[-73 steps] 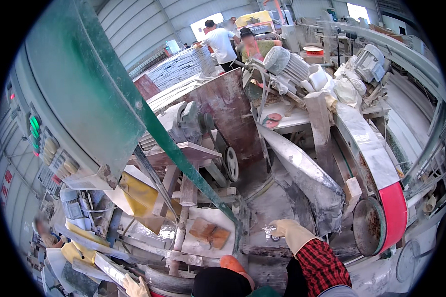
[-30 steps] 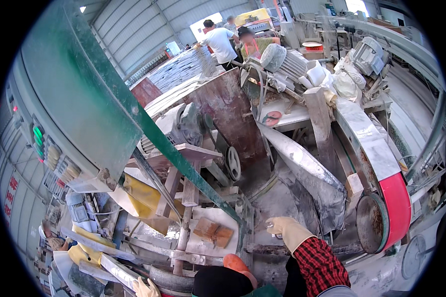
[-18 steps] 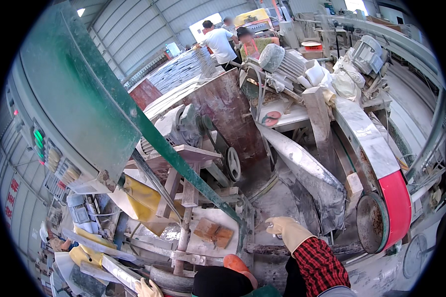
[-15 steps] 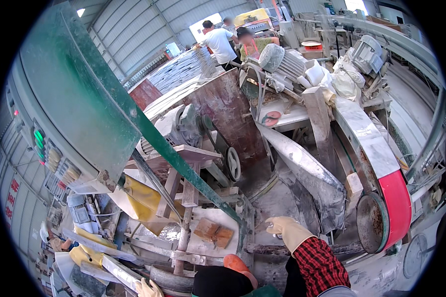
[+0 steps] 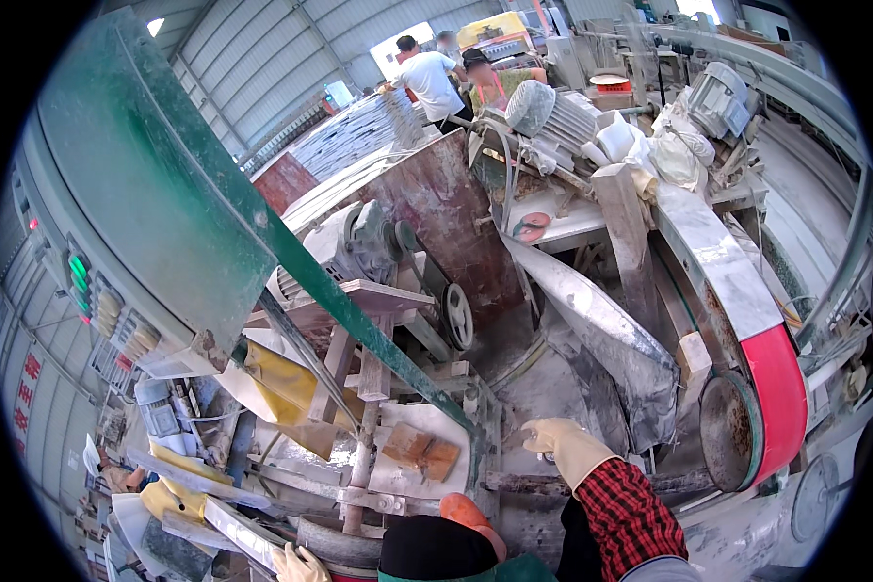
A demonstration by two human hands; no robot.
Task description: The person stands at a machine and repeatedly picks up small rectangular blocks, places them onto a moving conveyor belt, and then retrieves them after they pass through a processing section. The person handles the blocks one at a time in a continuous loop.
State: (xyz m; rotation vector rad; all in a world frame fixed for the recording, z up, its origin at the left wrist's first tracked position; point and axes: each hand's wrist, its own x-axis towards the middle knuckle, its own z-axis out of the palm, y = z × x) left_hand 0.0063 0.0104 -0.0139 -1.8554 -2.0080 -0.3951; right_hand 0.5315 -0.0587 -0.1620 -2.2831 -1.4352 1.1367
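My right hand [image 5: 566, 450], in a cream rubber glove with a red-and-black checked sleeve, hangs over the dusty machine bed. Its fingers are loosely bent and apart, and nothing shows between them. Below it runs a dark, dirty bar [image 5: 524, 485]. At the bottom edge my left hand [image 5: 299, 565], gloved the same way, is partly cut off. Its visible fingers are spread beside a pale strip [image 5: 242, 532] and a dark round wheel [image 5: 332, 545]. Whether they touch the strip I cannot tell. A brown wooden block [image 5: 420, 453] lies on a whitish board between the hands.
A green-grey control cabinet [image 5: 150, 213] with lit buttons leans in at left. At right, a belt with a red section [image 5: 778, 403] runs round a rusty wheel [image 5: 727, 432]. A dusty curved guard [image 5: 592, 320] and electric motors stand ahead. People [image 5: 432, 82] work at the back.
The left hand has shifted slightly to the right and up in view. The right hand has hardly moved, its fingers still loosely bent.
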